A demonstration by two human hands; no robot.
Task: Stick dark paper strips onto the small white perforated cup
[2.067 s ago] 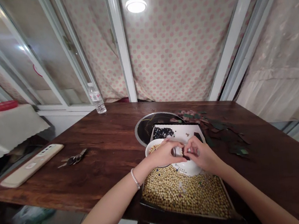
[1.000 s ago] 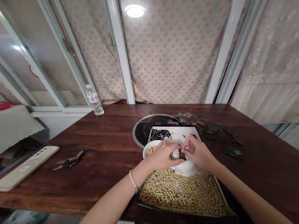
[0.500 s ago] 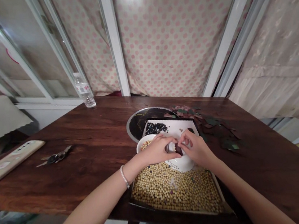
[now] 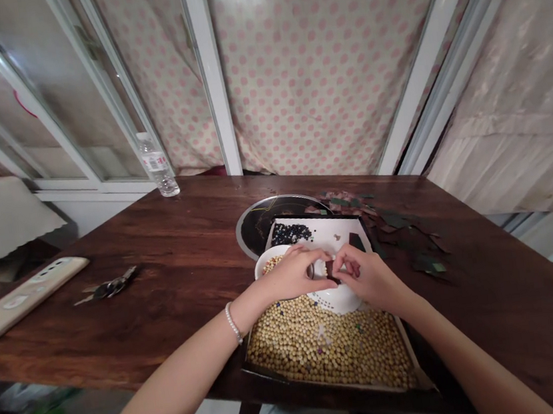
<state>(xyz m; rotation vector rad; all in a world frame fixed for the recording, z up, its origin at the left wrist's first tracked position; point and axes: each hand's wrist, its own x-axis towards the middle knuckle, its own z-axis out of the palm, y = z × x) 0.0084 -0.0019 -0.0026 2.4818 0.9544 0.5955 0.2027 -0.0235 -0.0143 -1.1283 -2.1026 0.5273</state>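
Over the tray my left hand (image 4: 297, 273) curls its thumb and fingers around a small dark brown piece (image 4: 330, 270). From the other side my right hand (image 4: 368, 276) pinches at that piece's edge with thumb and forefinger. A row of tiny pale bits shows along the piece's left side, too small to name. Beneath both hands is a white bowl (image 4: 336, 303), partly covered by them. Another white bowl (image 4: 260, 267) with mixed beads (image 4: 271, 263) stands behind my left wrist. Many round yellowish beads (image 4: 324, 349) fill the near part of the black-edged tray (image 4: 261, 372).
Black beads (image 4: 290, 233) lie at the tray's far left, a dark rectangular piece (image 4: 356, 243) at its far right. Behind is a round dark plate (image 4: 253, 226). Brown and green scraps (image 4: 400, 229) spread rightward. Leftward are keys (image 4: 109, 286), a phone (image 4: 25, 298) and a bottle (image 4: 158, 164).
The view has shifted slightly. My right fingers have changed their pose a little at the brown piece; both hands stay over the bowl.
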